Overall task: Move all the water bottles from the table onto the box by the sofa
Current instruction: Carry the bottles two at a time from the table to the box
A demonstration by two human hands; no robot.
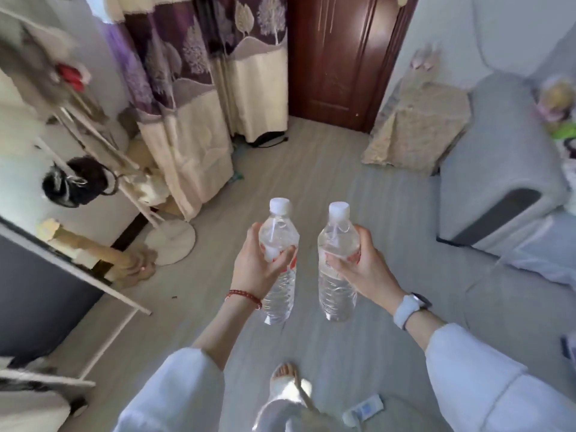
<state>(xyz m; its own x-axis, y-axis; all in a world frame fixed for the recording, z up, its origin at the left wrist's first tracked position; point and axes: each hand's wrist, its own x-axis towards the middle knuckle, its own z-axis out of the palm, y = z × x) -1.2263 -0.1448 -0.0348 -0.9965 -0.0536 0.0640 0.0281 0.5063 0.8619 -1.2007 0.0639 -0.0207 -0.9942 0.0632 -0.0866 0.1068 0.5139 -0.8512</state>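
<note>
I hold two clear plastic water bottles with white caps upright over the grey floor, side by side and apart. My left hand point(254, 266) grips the left bottle point(279, 286) around its middle, on the red label. My right hand point(358, 263) grips the right bottle point(336, 288) the same way. A box draped in a beige cloth point(417, 132) stands at the far right, next to the grey sofa point(505, 169). The dark table with a white edge point(46, 285) is at the left.
A white coat rack with a round base point(170, 241) stands at left, with a dark bag hanging on it. Patterned curtains point(199, 88) and a brown door point(339, 57) lie ahead. My sandalled foot point(285, 378) and a small white object point(363, 411) are on the floor below.
</note>
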